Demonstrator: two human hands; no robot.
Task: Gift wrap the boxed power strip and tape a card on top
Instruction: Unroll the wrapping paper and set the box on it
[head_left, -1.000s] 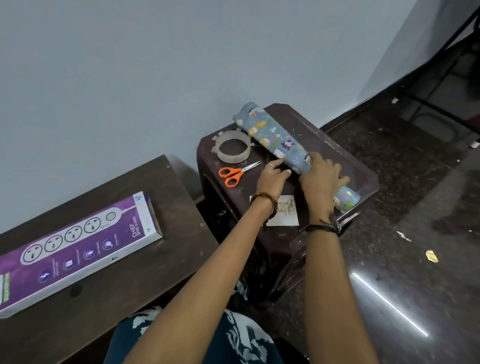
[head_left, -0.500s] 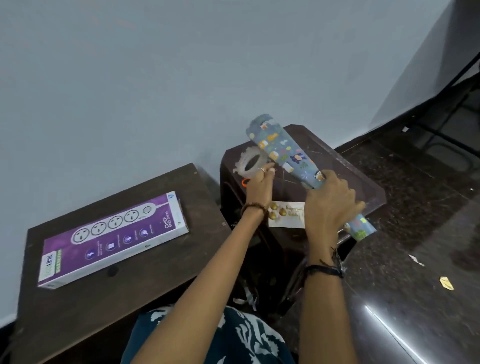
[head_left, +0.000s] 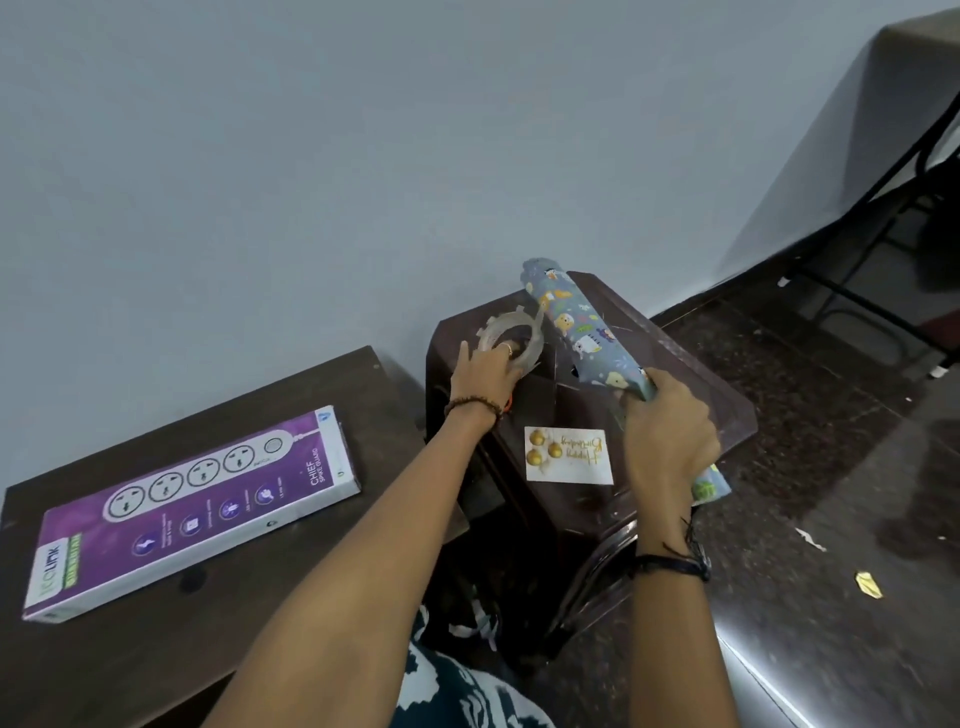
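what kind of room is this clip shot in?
Probably a plain room in a home or office, not a workshop: a bare painted wall, a polished dark stone floor and two small dark side tables serving as the work surface. Metal chair legs stand at the far right.

Purple boxed power strip (head_left: 192, 512), flat, unwrapped

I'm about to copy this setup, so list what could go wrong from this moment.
1. The right hand grips the wrapping paper roll near its lower end, so the long free end could swing into the wall.
2. The left hand lifts the tape roll, whose loose end may stick to itself.
3. The card might get brushed off the stool.
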